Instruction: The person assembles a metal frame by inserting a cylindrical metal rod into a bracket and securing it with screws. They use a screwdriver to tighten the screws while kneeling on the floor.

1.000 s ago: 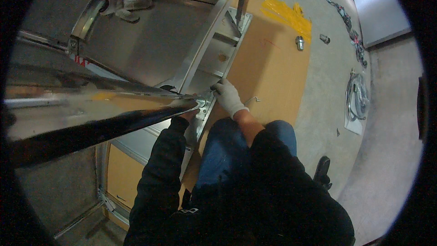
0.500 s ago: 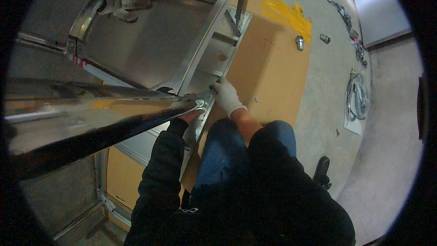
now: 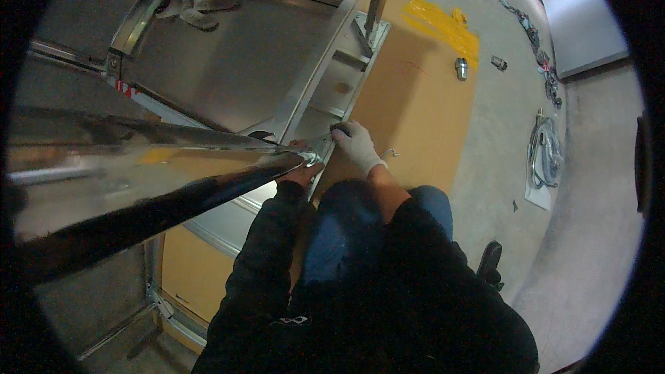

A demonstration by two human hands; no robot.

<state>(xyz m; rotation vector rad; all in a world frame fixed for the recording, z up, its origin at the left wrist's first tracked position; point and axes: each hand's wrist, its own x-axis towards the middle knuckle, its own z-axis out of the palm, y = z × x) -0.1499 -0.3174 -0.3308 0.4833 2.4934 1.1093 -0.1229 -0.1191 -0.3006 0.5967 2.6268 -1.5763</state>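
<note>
A shiny metal post (image 3: pixel 159 159) comes in from the left, and its narrow end stands over the metal frame rail (image 3: pixel 305 100). My bare left hand (image 3: pixel 299 174) is at the post's end beside the rail, its fingers partly hidden by the post. My right hand (image 3: pixel 359 151) wears a white work glove with dark fingertips. Its fingers are curled together at the rail's outer edge; whatever is between them is too small to make out. Just right of that wrist, a small bent metal rod (image 3: pixel 392 153) lies on the cardboard sheet (image 3: pixel 402 107).
Grey work gloves (image 3: pixel 197 0) lie on the metal panel at the upper left. Yellow plastic (image 3: pixel 443 28) covers the cardboard's far end. Two metal fittings, one silver (image 3: pixel 462 69) and one darker (image 3: pixel 499 63), lie at the right. A bagged coiled hose (image 3: pixel 546 149) is beside the wall.
My right hand has shifted slightly right along the rail's edge. My left hand has moved a little to the right by the post's end. The whole view has shifted slightly.
</note>
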